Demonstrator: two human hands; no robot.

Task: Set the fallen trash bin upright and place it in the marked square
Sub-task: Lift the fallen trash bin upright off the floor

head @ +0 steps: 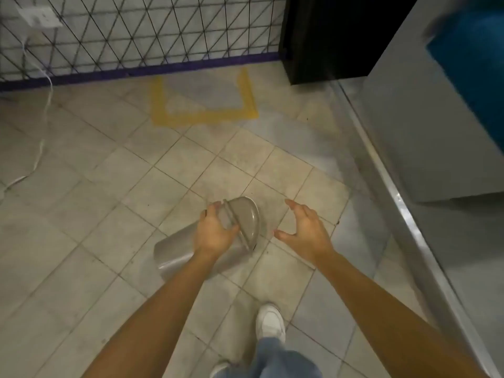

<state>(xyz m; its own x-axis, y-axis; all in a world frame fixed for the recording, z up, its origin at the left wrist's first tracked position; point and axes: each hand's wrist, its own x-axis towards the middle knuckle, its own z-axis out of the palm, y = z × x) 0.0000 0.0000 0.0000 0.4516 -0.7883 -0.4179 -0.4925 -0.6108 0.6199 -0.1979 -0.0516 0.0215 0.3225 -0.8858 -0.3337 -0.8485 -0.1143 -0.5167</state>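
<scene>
Lying sideways on the floor tiles, trash bin [191, 251] not yet upright; left hand [215, 231] grip grasping its lid end, right hand [305, 230] released; yellow taped square [203, 115] vacant.

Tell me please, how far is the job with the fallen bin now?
Nothing is finished yet. The grey plastic trash bin lies on its side on the tiled floor. In hand: the left hand rests on the bin near its swing lid, while the right hand is open beside it, apart. Left to do: stand the bin upright and carry it into the yellow taped square near the wall.
</scene>
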